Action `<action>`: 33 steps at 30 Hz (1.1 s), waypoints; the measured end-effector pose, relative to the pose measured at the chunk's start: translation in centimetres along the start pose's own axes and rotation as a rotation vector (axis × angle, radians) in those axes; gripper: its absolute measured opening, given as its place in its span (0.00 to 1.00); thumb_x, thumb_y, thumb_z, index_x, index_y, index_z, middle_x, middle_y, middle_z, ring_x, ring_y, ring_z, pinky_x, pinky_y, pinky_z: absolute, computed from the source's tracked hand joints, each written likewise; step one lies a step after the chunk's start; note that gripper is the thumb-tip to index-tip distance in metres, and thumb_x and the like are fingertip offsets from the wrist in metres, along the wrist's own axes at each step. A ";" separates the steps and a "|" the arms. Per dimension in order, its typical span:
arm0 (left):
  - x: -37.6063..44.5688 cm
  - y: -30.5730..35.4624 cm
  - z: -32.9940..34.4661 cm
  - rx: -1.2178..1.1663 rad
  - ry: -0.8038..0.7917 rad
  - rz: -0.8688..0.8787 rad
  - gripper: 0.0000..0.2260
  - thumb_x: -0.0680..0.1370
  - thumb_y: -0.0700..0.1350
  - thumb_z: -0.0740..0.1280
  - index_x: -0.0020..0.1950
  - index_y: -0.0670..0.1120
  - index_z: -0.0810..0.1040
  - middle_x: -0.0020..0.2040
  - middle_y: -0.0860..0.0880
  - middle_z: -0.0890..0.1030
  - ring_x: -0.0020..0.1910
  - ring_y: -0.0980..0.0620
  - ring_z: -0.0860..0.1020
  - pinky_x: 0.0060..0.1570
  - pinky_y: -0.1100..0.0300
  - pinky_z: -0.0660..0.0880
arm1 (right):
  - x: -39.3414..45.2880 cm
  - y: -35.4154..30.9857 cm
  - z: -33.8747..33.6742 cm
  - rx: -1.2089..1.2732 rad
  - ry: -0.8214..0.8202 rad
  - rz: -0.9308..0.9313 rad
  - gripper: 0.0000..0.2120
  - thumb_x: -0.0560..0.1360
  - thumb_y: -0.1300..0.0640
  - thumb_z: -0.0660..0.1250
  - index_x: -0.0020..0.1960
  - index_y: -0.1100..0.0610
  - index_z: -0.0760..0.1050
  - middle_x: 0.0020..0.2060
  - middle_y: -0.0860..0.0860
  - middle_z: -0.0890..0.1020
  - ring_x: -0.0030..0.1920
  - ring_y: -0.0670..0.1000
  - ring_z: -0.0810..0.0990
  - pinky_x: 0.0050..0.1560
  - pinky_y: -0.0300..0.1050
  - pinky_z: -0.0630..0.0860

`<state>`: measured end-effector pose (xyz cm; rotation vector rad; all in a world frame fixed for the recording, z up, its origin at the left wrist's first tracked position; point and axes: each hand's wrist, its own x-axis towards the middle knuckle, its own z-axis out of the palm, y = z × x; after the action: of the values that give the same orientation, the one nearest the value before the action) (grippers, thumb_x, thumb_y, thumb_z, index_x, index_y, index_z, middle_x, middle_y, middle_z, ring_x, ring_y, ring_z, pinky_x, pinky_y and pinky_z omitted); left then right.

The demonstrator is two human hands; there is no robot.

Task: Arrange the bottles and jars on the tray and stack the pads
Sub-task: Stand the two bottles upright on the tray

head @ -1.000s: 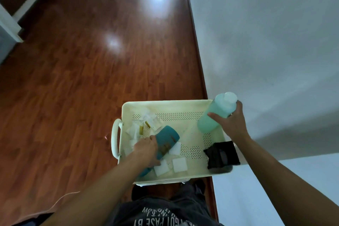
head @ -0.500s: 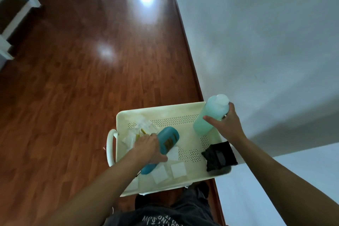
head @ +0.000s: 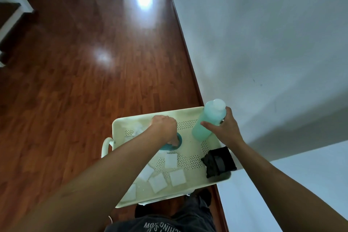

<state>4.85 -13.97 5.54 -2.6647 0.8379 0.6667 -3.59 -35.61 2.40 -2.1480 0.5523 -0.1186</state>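
Observation:
A cream perforated tray (head: 190,149) lies on my lap. My left hand (head: 164,126) grips a dark teal bottle (head: 178,142), which stands upright near the tray's middle and is mostly hidden under the hand. Wrapped around a pale green bottle with a white cap (head: 208,120), my right hand (head: 225,129) keeps it tilted at the tray's far right corner. Several white square pads (head: 177,177) lie loose on the near half of the tray. More white pads or wrappers (head: 138,130) sit at the far left, partly behind my left arm.
A black folded object (head: 218,164) rests on the tray's right edge. A tray handle (head: 105,146) sticks out on the left. Dark wooden floor (head: 75,81) stretches left and ahead. A white wall (head: 263,43) runs close along the right.
My left hand has raised the teal bottle from lying tilted to standing upright and moved it farther up the tray. The green bottle stays in my right hand at the far corner.

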 end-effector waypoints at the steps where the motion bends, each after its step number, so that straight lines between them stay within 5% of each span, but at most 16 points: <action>1: 0.2 0.2 -0.7 0.022 0.008 0.021 0.18 0.65 0.59 0.70 0.45 0.48 0.77 0.33 0.53 0.73 0.34 0.49 0.75 0.40 0.58 0.75 | 0.0 0.0 0.0 -0.005 0.002 -0.002 0.44 0.62 0.42 0.82 0.70 0.50 0.63 0.61 0.49 0.76 0.57 0.55 0.78 0.54 0.55 0.82; 7: 1.5 1.6 -3.2 0.129 0.026 0.135 0.17 0.67 0.60 0.73 0.33 0.49 0.71 0.33 0.51 0.76 0.31 0.51 0.75 0.36 0.58 0.77 | 0.2 -0.1 0.0 -0.016 0.004 -0.002 0.44 0.62 0.41 0.82 0.70 0.49 0.63 0.60 0.49 0.77 0.56 0.55 0.79 0.53 0.56 0.82; 15: 1.5 3.1 -4.4 0.105 0.140 0.130 0.22 0.69 0.68 0.71 0.46 0.50 0.79 0.31 0.52 0.72 0.30 0.52 0.72 0.31 0.57 0.66 | 0.3 0.1 -0.1 -0.049 0.008 -0.001 0.45 0.61 0.39 0.82 0.69 0.48 0.63 0.59 0.47 0.77 0.56 0.53 0.79 0.51 0.54 0.82; 20: 1.1 1.8 -5.1 -0.035 0.016 0.127 0.32 0.62 0.67 0.78 0.56 0.49 0.77 0.41 0.52 0.78 0.41 0.49 0.76 0.37 0.55 0.70 | 0.4 0.1 -0.2 -0.066 -0.001 0.002 0.45 0.61 0.38 0.81 0.69 0.46 0.61 0.60 0.48 0.76 0.56 0.53 0.78 0.49 0.48 0.82; 25: 0.5 1.4 -5.5 -0.065 0.042 0.166 0.30 0.64 0.60 0.81 0.59 0.47 0.77 0.49 0.50 0.81 0.45 0.48 0.79 0.43 0.54 0.77 | 0.4 0.2 -0.2 -0.069 -0.003 -0.004 0.44 0.62 0.42 0.82 0.70 0.48 0.62 0.60 0.49 0.75 0.56 0.54 0.78 0.50 0.51 0.83; 33: 0.9 1.0 -6.3 -0.096 0.110 0.191 0.27 0.65 0.60 0.79 0.57 0.47 0.78 0.47 0.50 0.82 0.44 0.48 0.80 0.44 0.54 0.80 | 0.1 0.1 -0.3 -0.062 0.011 -0.001 0.44 0.63 0.44 0.83 0.70 0.50 0.62 0.60 0.49 0.75 0.56 0.55 0.79 0.51 0.52 0.83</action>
<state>7.10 -17.55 10.35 -2.7516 1.1286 0.6228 -3.62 -35.94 2.51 -2.2093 0.5681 -0.1158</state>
